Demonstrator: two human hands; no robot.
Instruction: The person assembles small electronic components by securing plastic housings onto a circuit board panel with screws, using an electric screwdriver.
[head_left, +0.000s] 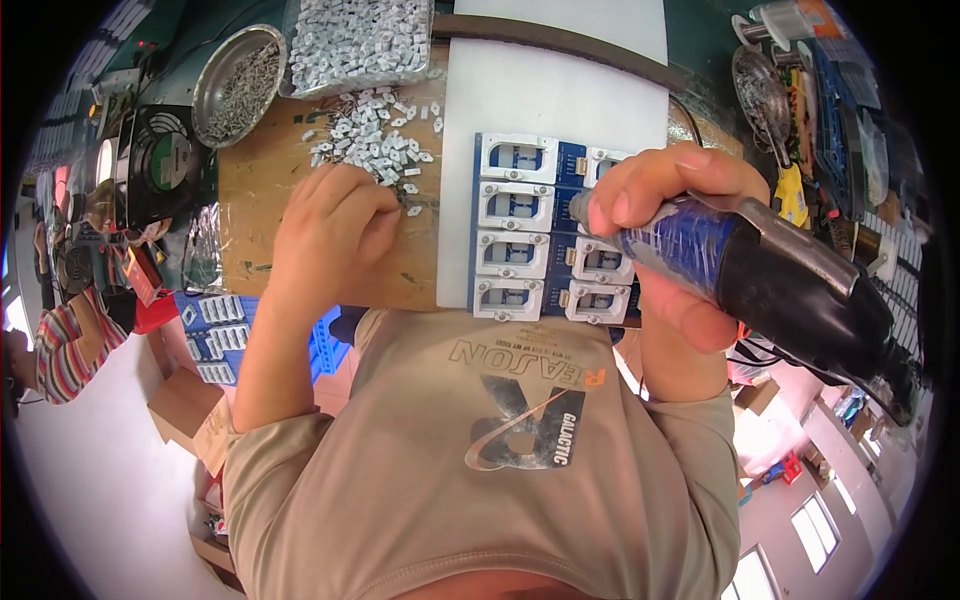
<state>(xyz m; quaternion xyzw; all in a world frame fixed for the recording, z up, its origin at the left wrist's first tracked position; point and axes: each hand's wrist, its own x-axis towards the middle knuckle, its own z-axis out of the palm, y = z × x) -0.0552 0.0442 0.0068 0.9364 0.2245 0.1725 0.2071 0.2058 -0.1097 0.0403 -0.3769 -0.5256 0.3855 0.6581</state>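
Observation:
My right hand (690,200) grips an electric screwdriver (720,255) with a blue, film-wrapped front and a black body. Its tip end is partly behind my fingers, over a blue circuit board panel (567,210). Several white rectangular frames (517,206), with small screws in them, sit on the panel in two columns. At the left, my left hand (340,215) is curled at the near edge of a loose pile of small white plastic parts (375,135). Its fingertips are bent under, so what they pinch, if anything, is hidden.
A clear bag of white parts (360,40) and a metal bowl of screws (240,87) lie beyond my left hand. The panel rests on a white sheet (550,90); a dark strip (560,42) crosses it. A black fan (165,160) stands left; another person (75,345) is at far left.

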